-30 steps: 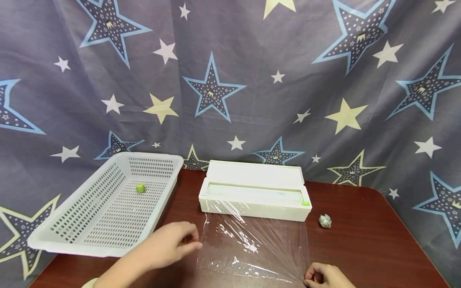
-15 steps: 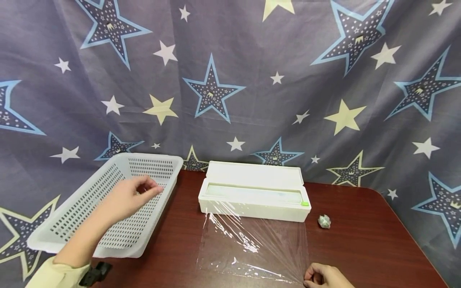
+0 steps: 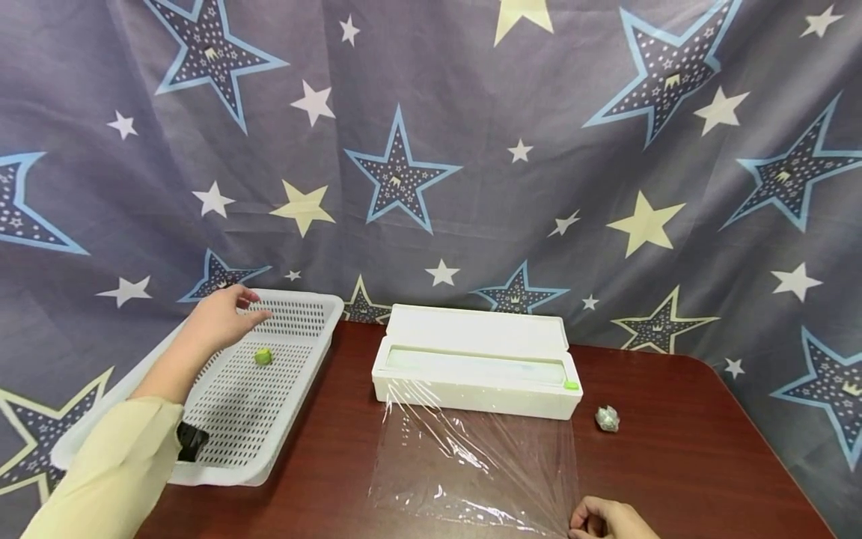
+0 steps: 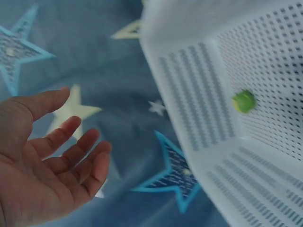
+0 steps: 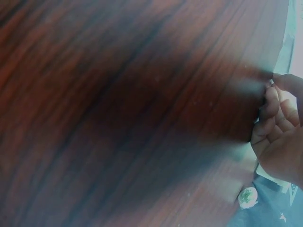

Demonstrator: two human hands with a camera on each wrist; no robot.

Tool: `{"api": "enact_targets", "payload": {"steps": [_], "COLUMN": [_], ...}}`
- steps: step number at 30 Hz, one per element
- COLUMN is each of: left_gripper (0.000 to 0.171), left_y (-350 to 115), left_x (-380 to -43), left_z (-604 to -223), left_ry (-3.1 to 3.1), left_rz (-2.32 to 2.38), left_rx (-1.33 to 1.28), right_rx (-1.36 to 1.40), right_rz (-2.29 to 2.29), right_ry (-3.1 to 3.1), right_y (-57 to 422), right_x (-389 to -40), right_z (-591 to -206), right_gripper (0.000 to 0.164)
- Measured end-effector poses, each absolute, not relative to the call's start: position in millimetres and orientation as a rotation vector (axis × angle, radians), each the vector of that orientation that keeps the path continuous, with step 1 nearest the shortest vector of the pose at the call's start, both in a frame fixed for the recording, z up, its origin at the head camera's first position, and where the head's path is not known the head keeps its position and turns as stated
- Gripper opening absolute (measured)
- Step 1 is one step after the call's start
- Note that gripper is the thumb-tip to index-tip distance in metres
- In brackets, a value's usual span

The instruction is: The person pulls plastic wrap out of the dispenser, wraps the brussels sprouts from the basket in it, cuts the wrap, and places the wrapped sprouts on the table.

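My left hand [image 3: 225, 318] hovers over the back left part of the white slotted plastic basket [image 3: 289, 316]. Its fingers are loosely bent and hold nothing, as the left wrist view confirms. A small green lump [image 3: 263, 356] lies on the basket floor, right of and below the fingertips; a yellow side shows on that green lump [image 4: 245, 101]. At the table's front, my right hand [image 3: 609, 516] pinches the near right corner of a sheet of cling film [image 3: 465, 471]. Creases fan across the film from that corner up to the white dispenser box [image 3: 478, 397], whose lid stands open.
A small ball wrapped in crumpled film [image 3: 607, 418] sits on the dark red table [image 3: 687, 464], right of the box. A green tab [image 3: 571, 385] marks the box's right end. Behind the table hangs a grey curtain [image 3: 431, 75] with stars.
My left hand has moved from beside the film's left edge, up and left, to over the basket. The right hand keeps its pinch on the film corner.
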State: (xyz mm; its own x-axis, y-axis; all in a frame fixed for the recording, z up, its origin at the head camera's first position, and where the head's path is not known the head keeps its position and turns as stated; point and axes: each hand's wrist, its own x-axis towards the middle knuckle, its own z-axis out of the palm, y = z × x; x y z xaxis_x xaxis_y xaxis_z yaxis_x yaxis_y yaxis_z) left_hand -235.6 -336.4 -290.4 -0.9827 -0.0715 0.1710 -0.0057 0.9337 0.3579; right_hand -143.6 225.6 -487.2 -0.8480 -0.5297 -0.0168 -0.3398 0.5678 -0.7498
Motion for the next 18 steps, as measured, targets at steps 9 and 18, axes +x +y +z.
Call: {"api": "enact_targets", "payload": {"steps": [9,18], "left_gripper": [0.055,0.065], "left_y": [-361.0,-377.9], "left_x": [-272.4,-283.5], "left_z": [-320.1,-342.4], "left_ry": [-3.022,-3.073], "left_rz": [-0.535,-0.692], "left_rx": [0.115,0.117], "right_rx": [-0.706,-0.727], "right_rz": [-1.169,-1.176], "right_ry": [2.521,2.552], "right_y": [226.5,227.4], "right_x": [-143.6,-144.4], "right_z": [-488.7,-490.2], "right_gripper": [0.015,0.014]}}
